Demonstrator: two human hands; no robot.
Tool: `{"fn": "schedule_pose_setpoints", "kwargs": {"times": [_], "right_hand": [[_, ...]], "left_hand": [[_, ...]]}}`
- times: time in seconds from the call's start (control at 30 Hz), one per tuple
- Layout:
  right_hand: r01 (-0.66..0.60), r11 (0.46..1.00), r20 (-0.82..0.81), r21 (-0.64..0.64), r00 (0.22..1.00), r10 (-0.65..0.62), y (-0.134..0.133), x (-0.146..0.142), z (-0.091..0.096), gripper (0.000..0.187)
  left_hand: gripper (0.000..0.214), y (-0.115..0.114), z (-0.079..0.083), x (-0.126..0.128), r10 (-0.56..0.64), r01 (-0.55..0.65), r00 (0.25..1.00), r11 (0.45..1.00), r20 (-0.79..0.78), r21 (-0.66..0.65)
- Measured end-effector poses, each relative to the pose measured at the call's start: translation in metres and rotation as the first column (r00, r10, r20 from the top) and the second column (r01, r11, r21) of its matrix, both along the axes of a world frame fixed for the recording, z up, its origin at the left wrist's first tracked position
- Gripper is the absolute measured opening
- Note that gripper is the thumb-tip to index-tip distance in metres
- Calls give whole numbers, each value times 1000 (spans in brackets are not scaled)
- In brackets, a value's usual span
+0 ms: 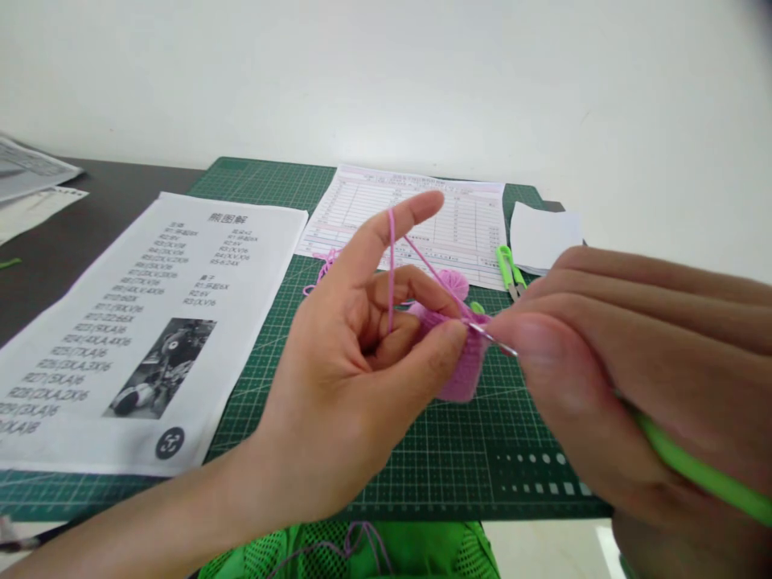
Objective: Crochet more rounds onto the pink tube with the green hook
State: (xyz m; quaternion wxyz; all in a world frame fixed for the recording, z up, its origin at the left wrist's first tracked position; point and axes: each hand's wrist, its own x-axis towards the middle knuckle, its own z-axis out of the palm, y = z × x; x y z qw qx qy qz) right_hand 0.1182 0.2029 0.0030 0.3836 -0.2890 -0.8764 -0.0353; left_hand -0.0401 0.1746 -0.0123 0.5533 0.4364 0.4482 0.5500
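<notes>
My left hand pinches the top edge of a pink crocheted piece between thumb and fingers. Pink yarn loops over its raised index finger and slants down to the work. From the right, my right hand grips a crochet hook with a green handle. The hook's metal tip meets the piece's edge close to my left thumb. Much of the crocheted piece is hidden behind my left fingers. Just behind it sits a small pink yarn ball.
A printed pattern sheet covers the left of the green cutting mat. Behind my hands lie a printed table sheet, green thread snips and white paper. A green mesh bag with pink yarn is below the table edge.
</notes>
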Motion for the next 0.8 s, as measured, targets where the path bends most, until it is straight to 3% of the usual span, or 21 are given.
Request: {"fn": "schedule_pose_setpoints", "kwargs": {"times": [0.1, 0.17, 0.27, 0.33, 0.43, 0.53, 0.67, 0.8], "right_hand": [[118, 991, -34, 66, 993, -116, 8, -14, -10, 40], [184, 975, -117, 127, 978, -170, 12, -24, -22, 38], [205, 952, -297, 227, 946, -133, 17, -31, -39, 35], [155, 958, -364, 240, 930, -59, 18, -31, -43, 39], [62, 976, -370, 209, 929, 20, 16, -26, -39, 42], [31, 991, -351, 133, 936, 18, 12, -21, -29, 37], [-21, 997, -396, 80, 917, 51, 8, -19, -14, 35], [-99, 994, -313, -56, 947, 76, 4, -11, 2, 42]], "left_hand": [[71, 2, -1, 4, 88, -88, 995, 996, 45, 17], [70, 5, -2, 4, 83, -84, 986, 996, 144, 3], [67, 11, -3, 1, 23, -9, 951, 999, 307, -46], [63, 13, -2, -2, 11, 33, 930, 993, 366, -113], [59, 14, 2, -5, -9, 97, 920, 974, 391, -206], [58, 13, 7, -8, -43, 159, 915, 953, 402, -260], [55, 13, 9, -12, -47, 171, 916, 944, 398, -283], [56, 12, 9, -14, -90, 219, 914, 930, 397, -295]]}}
